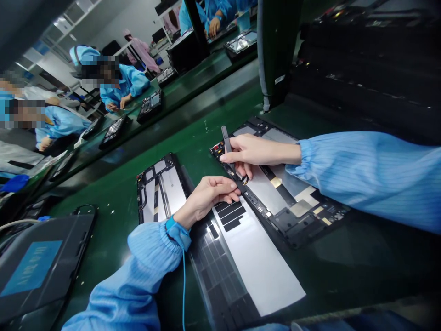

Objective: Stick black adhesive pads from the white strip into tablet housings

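An opened tablet (279, 133) with silver battery plates, black ribbon cables and circuit boards lies on the green bench. My right hand (246, 149) is over its left edge, closed around grey tweezers (225, 133) that point down toward that edge. My left hand (210, 193) is closed with thumb and index finger pressed together at the same edge; what lies between them is too small to make out. Below my left fingers lies a white backing sheet (265, 262) with black adhesive strips (229, 214). Beside it is a clear sheet (210, 250) bearing black pieces.
Left of my hands lies a second opened tablet (175, 184). A dark panel with a blue label (32, 266) is at lower left. A blue wrist-strap cord (183, 285) hangs from my left wrist. Dark stacked devices (344, 69) stand at right. Co-workers (127, 82) sit across the bench.
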Tool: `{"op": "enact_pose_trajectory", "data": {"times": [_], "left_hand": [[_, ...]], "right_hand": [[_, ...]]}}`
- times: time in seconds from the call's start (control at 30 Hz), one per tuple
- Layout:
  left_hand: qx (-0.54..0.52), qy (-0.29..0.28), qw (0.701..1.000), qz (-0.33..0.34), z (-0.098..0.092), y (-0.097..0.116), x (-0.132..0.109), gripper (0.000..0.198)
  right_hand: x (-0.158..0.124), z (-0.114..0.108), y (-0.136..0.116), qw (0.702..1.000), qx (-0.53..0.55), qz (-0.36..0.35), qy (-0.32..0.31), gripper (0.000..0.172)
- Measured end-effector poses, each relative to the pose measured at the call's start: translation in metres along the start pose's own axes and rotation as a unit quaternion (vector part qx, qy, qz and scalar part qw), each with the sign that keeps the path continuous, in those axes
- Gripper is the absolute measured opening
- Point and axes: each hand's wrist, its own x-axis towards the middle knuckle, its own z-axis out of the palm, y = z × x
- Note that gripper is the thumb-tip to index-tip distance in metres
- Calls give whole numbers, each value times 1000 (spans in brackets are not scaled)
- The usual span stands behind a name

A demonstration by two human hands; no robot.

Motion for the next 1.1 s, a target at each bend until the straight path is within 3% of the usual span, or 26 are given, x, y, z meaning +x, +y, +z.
{"op": "enact_pose_trajectory", "data": {"times": [0.57,0.93,1.1], "left_hand": [[-17,-1,1000,-26,1,3,-2,5],[2,21,999,-31,4,5,1,21],[36,37,998,-36,7,6,1,18]], "right_hand": [[1,-1,2,1000,-11,-14,1,22],[2,-1,4,999,-8,-33,-1,21],[2,0,4,999,1,-33,6,23]]}}
